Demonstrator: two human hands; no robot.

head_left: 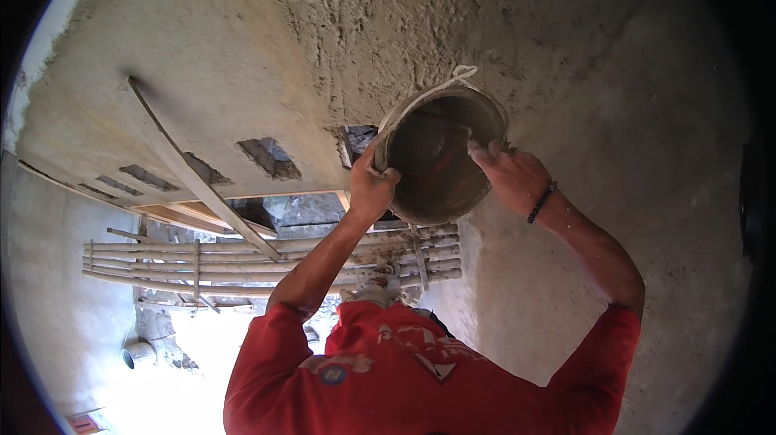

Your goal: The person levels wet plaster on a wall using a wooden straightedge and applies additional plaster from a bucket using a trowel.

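A round, mortar-smeared bucket (440, 213) is held up in front of me, its mouth facing my view and its inside dark. My left hand (373, 189) grips the bucket's left rim, thumb on the inner side. My right hand (514, 177) is closed at the right side of the opening. From its fingers a thin bent metal shank, seemingly of a trowel (470, 134), reaches into the bucket. The blade is lost in shadow. A pale cord handle (464, 73) is looped at the bucket's upper edge.
Behind the bucket rises a wall (364, 23) with rough wet plaster and several rectangular openings (269, 157). A long wooden strip (174, 148) slants across the left. A platform of bamboo poles (242, 259) lies below. A smooth grey wall (614, 128) stands on the right.
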